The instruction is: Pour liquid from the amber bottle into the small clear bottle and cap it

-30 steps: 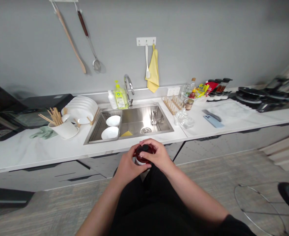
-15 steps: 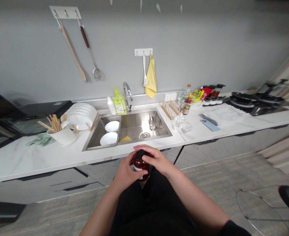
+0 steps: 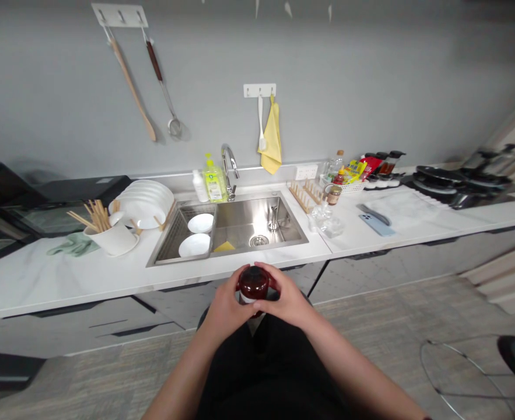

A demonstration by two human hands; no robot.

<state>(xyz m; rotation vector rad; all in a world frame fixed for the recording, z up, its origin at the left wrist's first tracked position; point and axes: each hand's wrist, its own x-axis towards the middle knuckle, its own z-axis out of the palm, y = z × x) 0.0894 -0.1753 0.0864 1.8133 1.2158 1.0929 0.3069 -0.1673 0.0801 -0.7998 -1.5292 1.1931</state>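
Observation:
Between my hands is a dark red-brown bottle [image 3: 254, 282] with a dark cap and a pale label, held in front of my body just short of the counter edge. My left hand [image 3: 227, 306] wraps its left side, thumb across the front. My right hand [image 3: 288, 300] wraps the right side, its thumb meeting the left one over the label. The bottle's lower part is mostly hidden by the hands. Beyond it is the steel sink [image 3: 257, 213], with two white bowls [image 3: 195, 245] in its drainer basket.
Left of the sink stand a chopstick holder [image 3: 112, 241] and white plates [image 3: 146, 204]. Soap bottles [image 3: 214, 184] are beside the faucet [image 3: 228, 169]. To the right lie a wooden rack [image 3: 301, 197], a clear plastic item [image 3: 327, 221], a phone [image 3: 377, 224] and a condiment basket [image 3: 351, 185].
My right hand has come off the bottle's cap and moved down to its right side. Both hands now encircle the bottle, and the view has shifted slightly.

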